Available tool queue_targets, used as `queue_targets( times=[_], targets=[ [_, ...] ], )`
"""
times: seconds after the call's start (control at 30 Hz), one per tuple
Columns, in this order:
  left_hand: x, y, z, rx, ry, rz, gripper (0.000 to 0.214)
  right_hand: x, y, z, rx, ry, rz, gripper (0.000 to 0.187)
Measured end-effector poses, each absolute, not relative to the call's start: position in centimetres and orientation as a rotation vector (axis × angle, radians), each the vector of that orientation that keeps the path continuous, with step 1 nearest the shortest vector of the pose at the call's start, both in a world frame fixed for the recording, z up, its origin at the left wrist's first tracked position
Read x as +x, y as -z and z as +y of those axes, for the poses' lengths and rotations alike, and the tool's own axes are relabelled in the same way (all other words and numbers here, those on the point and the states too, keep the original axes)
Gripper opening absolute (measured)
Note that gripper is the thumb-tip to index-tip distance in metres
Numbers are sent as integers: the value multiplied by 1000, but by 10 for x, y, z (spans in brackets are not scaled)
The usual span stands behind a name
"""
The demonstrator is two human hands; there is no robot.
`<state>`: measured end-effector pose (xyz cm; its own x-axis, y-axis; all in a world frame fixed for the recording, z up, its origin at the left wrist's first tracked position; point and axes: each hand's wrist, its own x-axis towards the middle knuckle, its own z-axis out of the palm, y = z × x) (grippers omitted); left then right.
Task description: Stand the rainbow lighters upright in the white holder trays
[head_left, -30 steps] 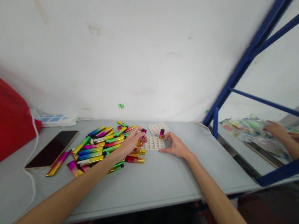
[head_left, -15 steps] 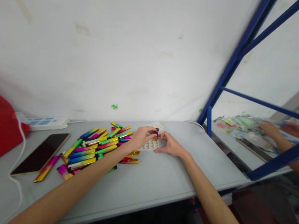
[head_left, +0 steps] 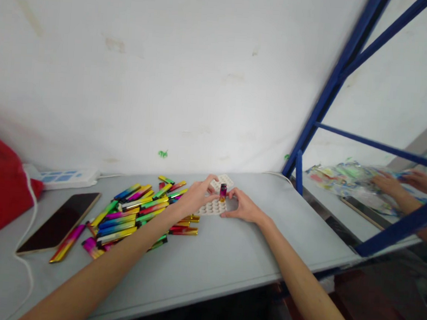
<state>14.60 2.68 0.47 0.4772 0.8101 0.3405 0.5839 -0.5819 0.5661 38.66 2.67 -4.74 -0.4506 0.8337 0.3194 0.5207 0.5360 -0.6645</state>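
A white tray with rows of round holes lies on the table near the wall. One purple-and-gold lighter stands upright in it. Just left of that lighter is my left hand, open, its thumb and fingers apart with nothing between them. My right hand curves around the tray's right end, thumb at the near corner and fingers at the far side, holding it. To the left, partly behind my left forearm, lies a loose heap of shiny multicoloured lighters.
A dark-screened phone, a white cable, a white power strip and a red cloth-like object are on the left. A blue metal frame rises at right. Beyond it, another person's hands touch a plastic bag.
My left hand has let go of the lighter, its fingers opening and shifting slightly left. The lighter stays upright in the tray. My right hand keeps its place.
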Motion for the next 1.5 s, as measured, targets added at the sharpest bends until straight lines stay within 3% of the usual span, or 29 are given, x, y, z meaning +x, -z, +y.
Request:
queue_targets(
  times=[0.1, 0.37, 0.67, 0.87, 1.17, 1.5],
  targets=[
    [107, -7, 34, 2456, -716, 1315, 24, 386, 45, 26, -1103, -640, -2154, 62],
    [40, -13, 32, 2566, -391, 1438, 41, 386, 43, 25, -1125, -651, -2159, 62],
    [32, 1, 25, 2505, -541, 1401, 36, 386, 40, 23, -1128, -638, -2164, 60],
    [31, -19, 19, 2337, -723, 1458, 38, 387, 42, 24, -1138, -645, -2176, 61],
    [63, -27, -2, 1198, -1309, 964, 33, 388, 43, 23, -1142, -660, -2190, 59],
    [96, -11, -22, 1065, -1055, 849, 40, 391, 49, 26, -1149, -643, -2189, 59]
  ],
)
